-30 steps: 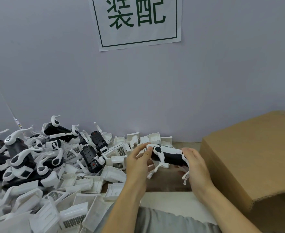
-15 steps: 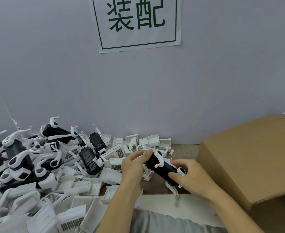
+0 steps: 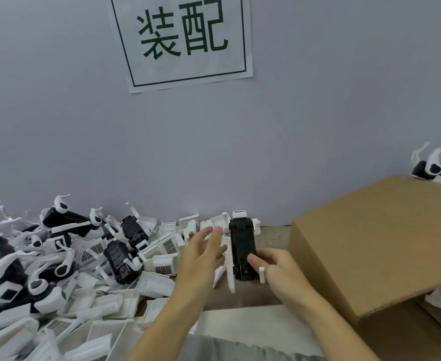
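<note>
**Black unit gripped by right hand, left hand free**

Right hand (image 3: 279,272) grips the black unit (image 3: 241,246) at its near end: thumb on the top face, fingers (image 3: 262,256) curled round the side. The unit is held above the desk (image 3: 274,235), between the two hands, with its long axis pointing at the wall. A small red spot shows near its near end. White legs (image 3: 230,277) stick out at its sides.

Left hand (image 3: 201,254) is just beside the unit, fingers straight and spread, holding nothing. It is blurred, so I cannot tell whether it touches the legs.

Cardboard box (image 3: 386,243) sits close to the right hand. A pile of white shells and black bodies (image 3: 58,269) covers the desk's left side. Paper sign (image 3: 183,40) with green characters hangs on the wall.
</note>
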### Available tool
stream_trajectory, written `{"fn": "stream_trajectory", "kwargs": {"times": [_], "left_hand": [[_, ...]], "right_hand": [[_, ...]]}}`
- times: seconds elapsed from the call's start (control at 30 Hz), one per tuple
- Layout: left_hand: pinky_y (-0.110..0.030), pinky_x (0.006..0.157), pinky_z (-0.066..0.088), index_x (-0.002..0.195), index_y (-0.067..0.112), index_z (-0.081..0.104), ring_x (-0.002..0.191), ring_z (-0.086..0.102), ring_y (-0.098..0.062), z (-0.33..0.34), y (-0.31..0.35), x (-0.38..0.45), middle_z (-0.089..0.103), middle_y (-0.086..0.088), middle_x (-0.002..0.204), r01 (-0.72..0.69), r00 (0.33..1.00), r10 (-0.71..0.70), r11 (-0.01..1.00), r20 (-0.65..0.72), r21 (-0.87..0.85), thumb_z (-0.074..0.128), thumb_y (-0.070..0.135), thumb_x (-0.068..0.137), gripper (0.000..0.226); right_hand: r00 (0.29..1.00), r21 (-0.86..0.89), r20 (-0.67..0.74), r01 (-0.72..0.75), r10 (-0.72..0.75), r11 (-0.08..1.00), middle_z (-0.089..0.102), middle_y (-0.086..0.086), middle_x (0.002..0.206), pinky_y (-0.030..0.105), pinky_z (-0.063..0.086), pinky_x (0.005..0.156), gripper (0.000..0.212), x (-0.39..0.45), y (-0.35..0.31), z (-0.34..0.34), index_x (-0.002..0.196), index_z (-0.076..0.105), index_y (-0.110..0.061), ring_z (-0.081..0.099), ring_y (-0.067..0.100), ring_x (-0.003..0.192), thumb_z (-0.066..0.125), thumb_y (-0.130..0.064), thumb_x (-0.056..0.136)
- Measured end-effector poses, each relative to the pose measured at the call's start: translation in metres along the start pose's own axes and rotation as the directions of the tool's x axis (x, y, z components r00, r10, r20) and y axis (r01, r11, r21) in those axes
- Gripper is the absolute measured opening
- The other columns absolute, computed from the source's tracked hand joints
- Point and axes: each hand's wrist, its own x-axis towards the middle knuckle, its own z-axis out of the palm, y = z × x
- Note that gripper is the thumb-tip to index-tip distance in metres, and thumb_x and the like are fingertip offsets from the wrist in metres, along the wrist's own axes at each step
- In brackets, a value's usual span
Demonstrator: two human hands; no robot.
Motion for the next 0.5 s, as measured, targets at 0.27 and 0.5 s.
{"fn": "stream_trajectory", "kwargs": {"times": [0.27,0.5], "left_hand": [[-0.018,0.067,0.053,0.102,0.028,0.071,0.081,0.074,-0.011,-0.009,-0.023,-0.013,0.079,0.000,0.086,0.012,0.999,-0.004,0.986,-0.047,0.164,0.077,0.025,0.086,0.017],[-0.049,0.080,0.057,0.090,0.021,0.079,0.082,0.070,-0.031,-0.014,-0.035,-0.012,0.076,-0.013,0.092,0.130,0.984,-0.127,0.991,-0.124,0.013,0.045,0.028,0.105,0.038]], "right_hand": [[0.954,0.087,0.287,-0.113,0.084,0.990,0.078,0.007,0.096,0.030,0.058,0.072,0.025,-0.007,-0.004,0.003,0.104,0.076,-0.009,0.074,0.022,0.086,0.056,-0.023,0.102],[0.942,0.109,0.248,-0.259,0.226,0.960,0.075,0.015,0.084,0.024,0.054,0.057,0.031,-0.010,-0.021,0.004,0.096,0.072,0.000,0.067,0.019,0.060,0.056,-0.025,0.102]]}}
